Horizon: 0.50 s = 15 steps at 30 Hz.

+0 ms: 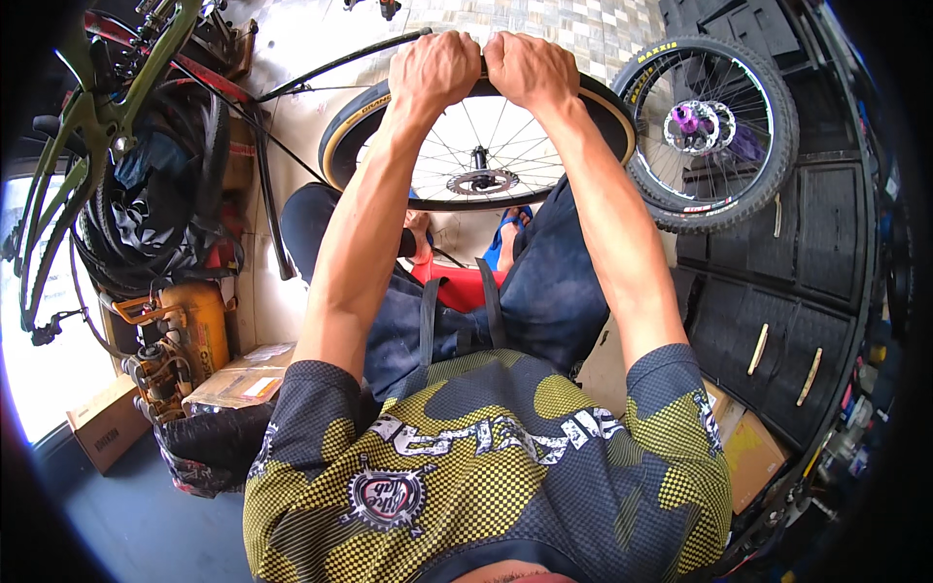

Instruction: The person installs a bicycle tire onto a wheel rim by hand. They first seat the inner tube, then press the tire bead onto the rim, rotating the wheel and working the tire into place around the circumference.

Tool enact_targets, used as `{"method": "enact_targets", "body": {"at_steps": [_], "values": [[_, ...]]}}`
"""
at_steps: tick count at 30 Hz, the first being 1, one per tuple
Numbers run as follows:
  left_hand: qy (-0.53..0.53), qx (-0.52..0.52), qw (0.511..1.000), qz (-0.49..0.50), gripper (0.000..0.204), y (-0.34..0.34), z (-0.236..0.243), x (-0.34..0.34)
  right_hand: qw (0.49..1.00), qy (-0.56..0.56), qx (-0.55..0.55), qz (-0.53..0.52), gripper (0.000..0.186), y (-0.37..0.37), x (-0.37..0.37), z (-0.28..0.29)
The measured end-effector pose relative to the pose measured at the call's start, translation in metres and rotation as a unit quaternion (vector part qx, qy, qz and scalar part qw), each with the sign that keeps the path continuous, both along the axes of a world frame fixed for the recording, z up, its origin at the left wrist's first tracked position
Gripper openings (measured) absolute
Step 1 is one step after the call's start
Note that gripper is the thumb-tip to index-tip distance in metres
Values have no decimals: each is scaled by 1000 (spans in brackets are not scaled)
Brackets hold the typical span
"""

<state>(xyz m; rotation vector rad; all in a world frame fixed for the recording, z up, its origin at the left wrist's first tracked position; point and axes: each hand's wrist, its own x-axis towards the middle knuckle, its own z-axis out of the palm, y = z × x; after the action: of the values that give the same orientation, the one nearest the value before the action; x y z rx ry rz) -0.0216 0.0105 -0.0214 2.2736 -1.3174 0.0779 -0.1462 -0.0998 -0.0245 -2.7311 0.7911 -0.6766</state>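
A bicycle wheel [486, 180] with silver spokes, a brake disc at its hub and a tan-walled black tyre [342, 131] stands upright in front of my knees. My left hand [434, 66] and my right hand [533, 68] sit side by side on the far top of the tyre, both fists closed over its edge. My forearms stretch straight out over my lap. I sit on a red stool [465, 285], in dark trousers and blue sandals.
A second wheel [714, 131] with a knobby tyre and purple hub leans against black drawer cabinets [826, 243] at right. An olive bike frame [87, 126], spare tyres, an orange compressor [190, 335] and cardboard boxes [243, 379] crowd the left.
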Motion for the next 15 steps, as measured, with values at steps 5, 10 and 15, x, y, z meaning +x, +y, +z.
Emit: {"method": "enact_targets", "body": {"at_steps": [5, 10, 15], "values": [[-23, -9, 999, 25, 51, 0, 2, -3, 997, 65, 41, -18, 50, 3, 2, 11], [-8, 48, 998, 42, 48, -3, 0, -1, 996, 72, 48, -32, 53, 1, 7, 7], [-2, 39, 999, 37, 48, 0, 2, 0, 997, 58, 30, -35, 53, 7, 6, 9]]}}
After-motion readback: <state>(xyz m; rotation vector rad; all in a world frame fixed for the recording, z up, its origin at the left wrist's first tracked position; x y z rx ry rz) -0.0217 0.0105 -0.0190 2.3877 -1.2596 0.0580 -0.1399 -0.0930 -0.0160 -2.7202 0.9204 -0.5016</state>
